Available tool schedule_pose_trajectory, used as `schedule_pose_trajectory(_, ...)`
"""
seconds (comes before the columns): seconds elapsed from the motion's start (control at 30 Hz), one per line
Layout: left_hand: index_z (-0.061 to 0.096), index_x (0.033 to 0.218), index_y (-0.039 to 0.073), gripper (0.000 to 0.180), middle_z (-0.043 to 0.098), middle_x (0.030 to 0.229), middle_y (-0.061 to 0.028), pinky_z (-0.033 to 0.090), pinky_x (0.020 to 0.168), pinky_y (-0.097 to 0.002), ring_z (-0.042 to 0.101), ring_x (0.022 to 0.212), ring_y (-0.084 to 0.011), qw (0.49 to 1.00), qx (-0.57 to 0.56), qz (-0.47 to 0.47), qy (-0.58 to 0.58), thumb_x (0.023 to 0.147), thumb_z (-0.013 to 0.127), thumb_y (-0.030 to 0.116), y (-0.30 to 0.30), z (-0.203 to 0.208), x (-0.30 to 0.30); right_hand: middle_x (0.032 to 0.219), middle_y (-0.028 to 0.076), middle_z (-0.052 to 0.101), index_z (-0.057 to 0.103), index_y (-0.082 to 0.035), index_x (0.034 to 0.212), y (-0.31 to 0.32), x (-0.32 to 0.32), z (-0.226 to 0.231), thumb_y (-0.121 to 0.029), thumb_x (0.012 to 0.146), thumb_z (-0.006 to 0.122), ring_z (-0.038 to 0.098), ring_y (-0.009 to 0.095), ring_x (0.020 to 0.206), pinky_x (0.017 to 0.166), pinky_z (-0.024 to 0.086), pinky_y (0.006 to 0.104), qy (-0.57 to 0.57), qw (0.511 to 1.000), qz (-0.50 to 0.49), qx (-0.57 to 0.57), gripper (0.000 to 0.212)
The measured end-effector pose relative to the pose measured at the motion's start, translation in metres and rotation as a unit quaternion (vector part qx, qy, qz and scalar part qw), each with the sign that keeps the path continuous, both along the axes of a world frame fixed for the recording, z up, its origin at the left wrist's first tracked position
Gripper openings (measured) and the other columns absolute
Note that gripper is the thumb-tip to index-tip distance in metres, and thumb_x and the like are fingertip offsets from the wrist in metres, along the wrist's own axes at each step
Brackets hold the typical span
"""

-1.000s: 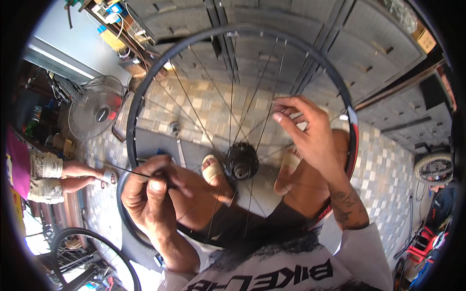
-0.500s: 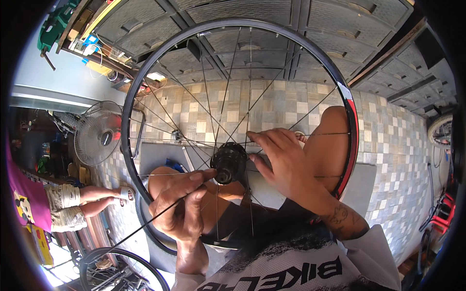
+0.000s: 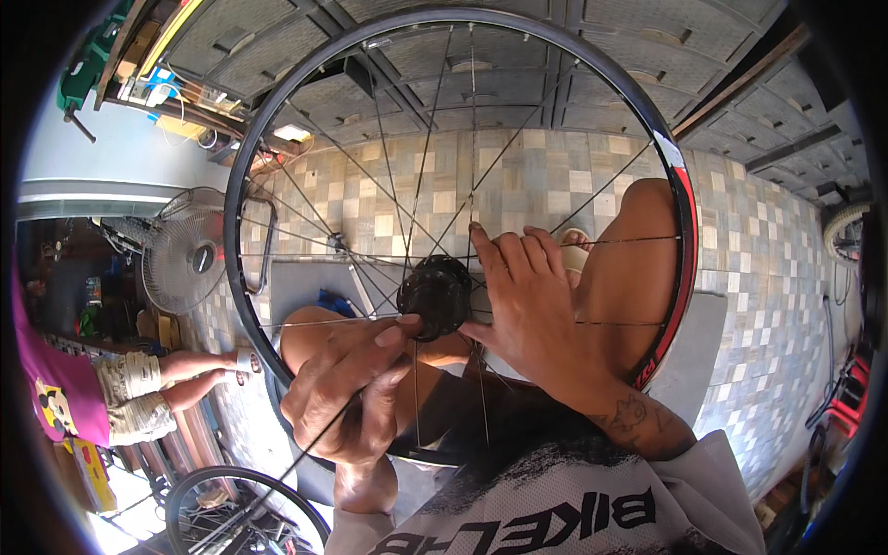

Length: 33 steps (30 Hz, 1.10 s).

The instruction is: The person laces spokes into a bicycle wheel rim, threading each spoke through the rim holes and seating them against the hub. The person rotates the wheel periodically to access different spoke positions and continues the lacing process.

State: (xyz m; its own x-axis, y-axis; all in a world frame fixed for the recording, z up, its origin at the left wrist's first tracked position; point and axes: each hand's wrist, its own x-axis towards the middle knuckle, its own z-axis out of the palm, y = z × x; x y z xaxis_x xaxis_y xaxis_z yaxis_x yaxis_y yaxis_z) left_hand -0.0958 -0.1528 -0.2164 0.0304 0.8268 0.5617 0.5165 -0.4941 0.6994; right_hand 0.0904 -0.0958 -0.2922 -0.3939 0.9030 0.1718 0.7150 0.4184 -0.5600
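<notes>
bicycle wheel (image 3: pixel 680 199) | black rim, red patch, upright over lap | loose spoke (image 3: pixel 319 442) | thin, slanting from hub (image 3: pixel 435 294)

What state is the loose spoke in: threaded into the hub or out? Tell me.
Partly in. The left hand pinches the loose spoke with its tip at the black hub; whether it is seated through the flange cannot be told.

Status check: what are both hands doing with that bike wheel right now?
Left hand pinching a loose spoke at the hub. Right hand spread on the spokes beside the hub. Wheel upright over the knees, nothing blocking.
</notes>
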Motion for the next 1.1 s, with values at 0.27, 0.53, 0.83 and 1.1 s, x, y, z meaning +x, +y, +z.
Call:
schedule_pose_trajectory(0.27,0.067,0.119,0.002,0.030,0.076,0.081,-0.0164,0.052,0.097,-0.0428,0.075,0.074,-0.0253,0.977,0.107,0.157,-0.091,0.111,0.060,0.030,-0.009,0.016,-0.007,0.115,0.014,0.059,0.051,0.007,0.149,-0.003,-0.005,-0.007,-0.036,0.062,0.098,0.058,0.032,0.112,0.120,0.038,0.0491,-0.011,0.998,-0.022,0.052,0.108)
schedule_pose_trajectory(0.53,0.073,0.114,-0.005,0.027,0.071,0.070,-0.0094,0.050,0.054,-0.0255,0.066,0.060,-0.0138,0.955,-0.164,0.063,-0.238,0.101,0.076,0.019,-0.031,0.038,-0.018,0.120,0.015,0.067,0.056,0.002,0.146,-0.008,0.021,0.035,-0.007,0.085,0.084,0.066,0.026,0.108,0.099,0.054,0.0405,0.233,0.970,0.023,-0.059,0.067)
schedule_pose_trajectory(0.83,0.075,0.110,-0.009,0.021,0.069,0.072,-0.0068,0.045,0.051,-0.0244,0.061,0.056,-0.0097,0.836,-0.448,-0.181,-0.260,0.105,0.070,0.011,-0.036,0.009,0.008,0.095,0.012,0.071,0.065,0.004,0.118,-0.020,0.040,0.055,-0.019,0.110,0.063,0.071,0.018,0.070,0.063,0.058,0.0313,0.542,0.733,-0.051,-0.408,0.025)
schedule_pose_trajectory(1.1,0.075,0.101,-0.007,0.022,0.066,0.067,-0.0043,0.047,0.050,-0.0224,0.060,0.055,-0.0077,0.823,-0.415,-0.173,-0.347,0.109,0.066,0.012,-0.057,-0.003,-0.020,0.093,0.011,0.070,0.059,0.004,0.125,0.025,0.077,0.032,-0.029,0.112,0.058,0.071,0.018,0.068,0.060,0.060,0.0334,0.521,0.766,-0.133,-0.352,0.035)
